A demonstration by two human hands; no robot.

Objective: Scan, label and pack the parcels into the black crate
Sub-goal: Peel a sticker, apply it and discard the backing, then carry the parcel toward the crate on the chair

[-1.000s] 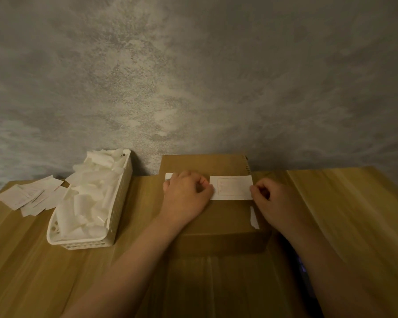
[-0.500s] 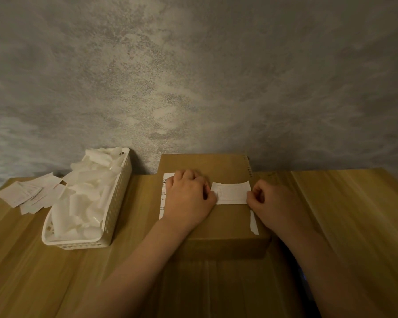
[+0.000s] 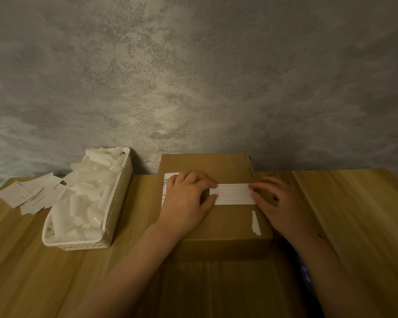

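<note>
On the cardboard parcel (image 3: 218, 216) at the surface's (image 3: 354, 214) far edge, your left hand (image 3: 186, 200) pressed flat while your right hand (image 3: 278, 203), fingers relaxed, smoothed the label (image 3: 233, 194) to bond it.

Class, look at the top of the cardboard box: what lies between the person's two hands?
In the head view, a white label lies flat on the box between the left hand and right hand.
</note>
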